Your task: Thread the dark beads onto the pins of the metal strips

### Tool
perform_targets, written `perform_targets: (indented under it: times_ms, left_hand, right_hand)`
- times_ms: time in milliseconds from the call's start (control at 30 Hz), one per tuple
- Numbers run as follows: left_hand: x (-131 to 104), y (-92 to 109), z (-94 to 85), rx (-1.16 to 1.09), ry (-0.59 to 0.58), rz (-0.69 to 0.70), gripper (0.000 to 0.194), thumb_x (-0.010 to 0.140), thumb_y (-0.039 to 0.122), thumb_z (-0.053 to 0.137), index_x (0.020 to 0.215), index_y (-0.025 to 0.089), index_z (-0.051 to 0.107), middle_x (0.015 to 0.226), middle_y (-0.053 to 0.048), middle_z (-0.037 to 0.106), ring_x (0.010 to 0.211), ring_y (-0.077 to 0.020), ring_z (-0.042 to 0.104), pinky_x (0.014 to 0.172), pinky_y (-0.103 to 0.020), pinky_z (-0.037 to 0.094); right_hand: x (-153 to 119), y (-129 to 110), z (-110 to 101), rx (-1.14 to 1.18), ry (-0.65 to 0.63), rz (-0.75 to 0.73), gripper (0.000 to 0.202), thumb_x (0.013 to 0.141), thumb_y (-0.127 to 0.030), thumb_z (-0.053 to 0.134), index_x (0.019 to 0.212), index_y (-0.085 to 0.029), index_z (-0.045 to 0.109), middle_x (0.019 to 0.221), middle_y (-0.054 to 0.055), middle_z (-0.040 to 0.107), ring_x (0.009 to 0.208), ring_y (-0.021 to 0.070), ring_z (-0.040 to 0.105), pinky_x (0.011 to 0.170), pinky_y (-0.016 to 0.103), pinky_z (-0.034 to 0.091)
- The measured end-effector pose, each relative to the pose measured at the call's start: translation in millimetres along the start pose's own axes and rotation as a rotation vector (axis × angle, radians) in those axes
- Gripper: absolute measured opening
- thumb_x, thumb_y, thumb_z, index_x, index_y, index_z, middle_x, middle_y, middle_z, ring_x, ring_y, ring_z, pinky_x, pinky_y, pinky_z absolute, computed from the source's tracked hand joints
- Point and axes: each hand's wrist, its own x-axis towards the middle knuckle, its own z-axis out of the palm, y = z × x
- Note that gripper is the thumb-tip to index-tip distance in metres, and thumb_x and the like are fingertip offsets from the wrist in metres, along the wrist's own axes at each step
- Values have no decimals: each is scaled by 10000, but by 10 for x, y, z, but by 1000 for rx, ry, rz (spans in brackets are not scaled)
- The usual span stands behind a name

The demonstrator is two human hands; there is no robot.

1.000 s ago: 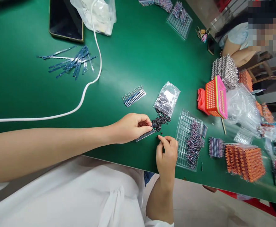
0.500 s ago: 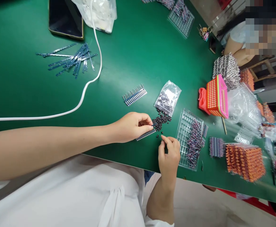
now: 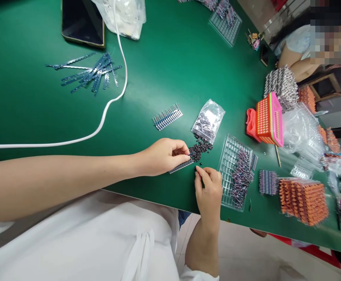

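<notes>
**Bench inventory: bead and pin-strip station, green mat**

Left hand [image 3: 161, 157]: fingers curled, thumb and forefinger pinched on the near end of a short blue-grey strip of taped metal pins [image 3: 181, 166] lying flat on the matte green table [image 3: 170, 70].

Right hand [image 3: 209, 191]: wrist at the table's near edge, forefinger and thumb closed together just below the strip's end; whether a bead sits between them cannot be told.

Heap of small glossy black beads [image 3: 200, 149]: loose on the mat, touching the left fingertips, spilling from the mouth of a crinkled clear plastic bag [image 3: 208, 120].

Second blue pin strip [image 3: 167, 117]: beyond the left hand, apart from it.

Clear ribbed plastic tray [image 3: 231, 156]: just right of the right hand, partly filled with purple-grey wired components.

Orange-and-pink plastic basket [image 3: 269, 119]: right of the tray.

Orange component blocks [image 3: 303, 200]: far right.

Fan of spent blue tape strips [image 3: 91, 73], white round cable [image 3: 100, 125], dark phone with gold edge [image 3: 82, 22]: upper left.

No legible writing or labels on any item.
</notes>
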Motion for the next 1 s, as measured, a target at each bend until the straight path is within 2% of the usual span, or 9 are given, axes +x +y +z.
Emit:
perform_targets:
  times_ms: [333,533,600,700,800,900,1000]
  left_hand:
    - [-5,8,11,-12,-7,3,179,863,327,590,820,161,643,728,1,649,686,-142,565,631,-242,432]
    - [-15,17,7,11,-15,38,183,867,331,579,826,167,649,730,-1,664,683,-145,580,623,-239,436]
    - [-9,8,2,30,-15,57,192,875,336,572,830,168,653,722,3,664,677,-142,579,622,-237,434]
    - [-11,-5,-3,78,-35,79,200,880,343,574,863,171,674,765,-5,695,692,-147,600,631,-245,442]
    - [-45,-8,6,78,-89,124,194,882,324,581,939,177,694,969,-40,748,818,-172,662,732,-271,488]
    - [-109,-5,41,31,-157,228,170,896,297,584,953,178,692,1120,-62,740,975,-184,683,874,-294,502]
    - [-177,-14,91,9,-178,367,134,906,249,577,936,174,683,1106,-78,745,1019,-178,685,914,-297,509]
  right_hand:
    - [194,25,-101,-74,-127,-74,173,971,-192,508,1030,-214,669,951,59,658,880,200,534,788,356,454]
    - [268,35,-55,-120,-177,-84,147,972,-201,485,963,-194,631,915,66,638,868,199,543,782,352,437]
    - [255,14,-31,-97,-142,-51,127,962,-202,493,916,-191,611,879,60,620,862,198,543,780,352,437]
    - [197,-54,-46,79,-67,36,101,948,-191,502,893,-199,586,845,34,588,830,174,548,766,330,451]
    - [115,-163,-121,317,-13,152,82,941,-188,516,907,-211,587,857,13,580,783,139,555,717,288,459]
    - [41,-285,-164,495,62,198,78,932,-186,531,901,-216,596,862,9,591,799,136,578,707,276,467]
    - [-5,-385,-119,592,183,215,69,923,-178,549,907,-213,606,868,16,601,833,147,605,729,291,490]
